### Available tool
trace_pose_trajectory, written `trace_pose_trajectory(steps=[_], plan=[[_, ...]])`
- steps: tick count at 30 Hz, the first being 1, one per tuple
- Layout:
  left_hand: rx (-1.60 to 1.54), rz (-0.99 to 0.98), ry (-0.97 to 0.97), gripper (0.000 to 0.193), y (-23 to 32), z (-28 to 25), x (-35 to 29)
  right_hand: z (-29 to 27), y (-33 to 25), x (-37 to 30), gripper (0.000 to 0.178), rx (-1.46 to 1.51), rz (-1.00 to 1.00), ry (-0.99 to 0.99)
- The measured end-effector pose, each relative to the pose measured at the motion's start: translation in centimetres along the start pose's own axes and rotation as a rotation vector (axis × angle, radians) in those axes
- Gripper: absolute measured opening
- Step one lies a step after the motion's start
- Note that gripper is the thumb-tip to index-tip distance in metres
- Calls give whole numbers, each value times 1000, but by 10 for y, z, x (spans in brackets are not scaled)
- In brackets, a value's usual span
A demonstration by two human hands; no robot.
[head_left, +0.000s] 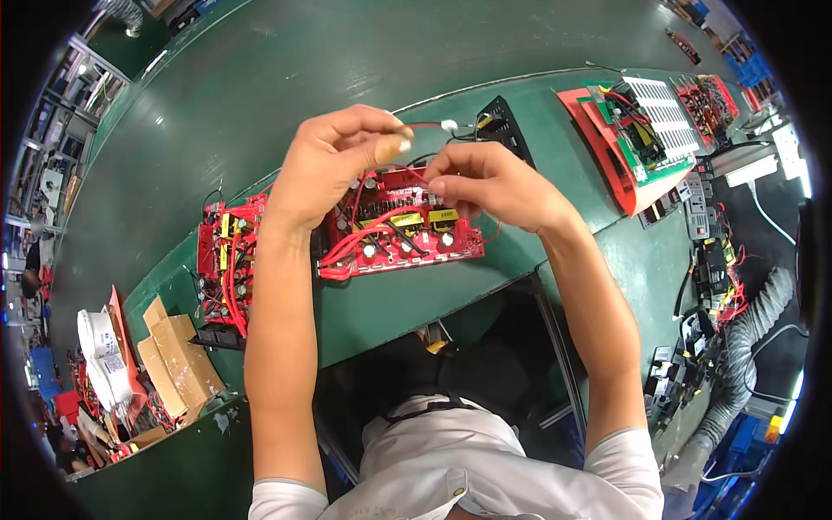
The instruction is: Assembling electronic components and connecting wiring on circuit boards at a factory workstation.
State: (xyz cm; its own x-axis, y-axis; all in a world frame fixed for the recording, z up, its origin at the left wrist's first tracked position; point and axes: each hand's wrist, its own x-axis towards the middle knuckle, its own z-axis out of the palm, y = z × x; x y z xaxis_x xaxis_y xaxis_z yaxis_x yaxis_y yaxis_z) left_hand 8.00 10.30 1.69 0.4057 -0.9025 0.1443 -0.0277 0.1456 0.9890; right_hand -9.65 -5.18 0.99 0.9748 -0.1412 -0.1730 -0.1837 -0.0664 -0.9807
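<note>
My left hand (342, 152) is closed in a pinch above a red circuit board (412, 260), with a thin red wire (423, 126) coming from its fingertips. That wire runs to a small white connector (448, 126) near the board's far side. A small white piece (405, 146) shows at the left fingertips; I cannot tell what it is. My right hand (485, 182) pinches another stretch of thin red wire over the board's right half. Thick red cables (360, 241), yellow-wrapped transformers (442, 216) and round capacitors (369, 251) crowd the board. Both hands hide part of its far edge.
A second red board (230, 260) lies left of my left forearm. Beyond the right hand stands a black slotted panel (507, 130). Farther right are an orange-red sheet (598, 147) under a green board, a power strip (696, 204) and a grey hose (745, 347). A cardboard box (180, 360) sits lower left.
</note>
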Motion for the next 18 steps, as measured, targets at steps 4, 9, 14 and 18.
trace_pose_trajectory(steps=[4, 9, 14, 18], plan=[[211, 44, 268, 16, 13, 18, -10, 4, 8, 1, 17, 6, 34, -65], [363, -102, 48, 19, 20, 26, -30, -2, 17, 11, 16, 371, 123, 36], [283, -132, 18, 21, -1, 22, -28, 4, 10, 9, 11, 612, 147, 85], [266, -147, -21, 19, -11, 22, -27, 3, 16, 9, 11, 613, 105, 86]])
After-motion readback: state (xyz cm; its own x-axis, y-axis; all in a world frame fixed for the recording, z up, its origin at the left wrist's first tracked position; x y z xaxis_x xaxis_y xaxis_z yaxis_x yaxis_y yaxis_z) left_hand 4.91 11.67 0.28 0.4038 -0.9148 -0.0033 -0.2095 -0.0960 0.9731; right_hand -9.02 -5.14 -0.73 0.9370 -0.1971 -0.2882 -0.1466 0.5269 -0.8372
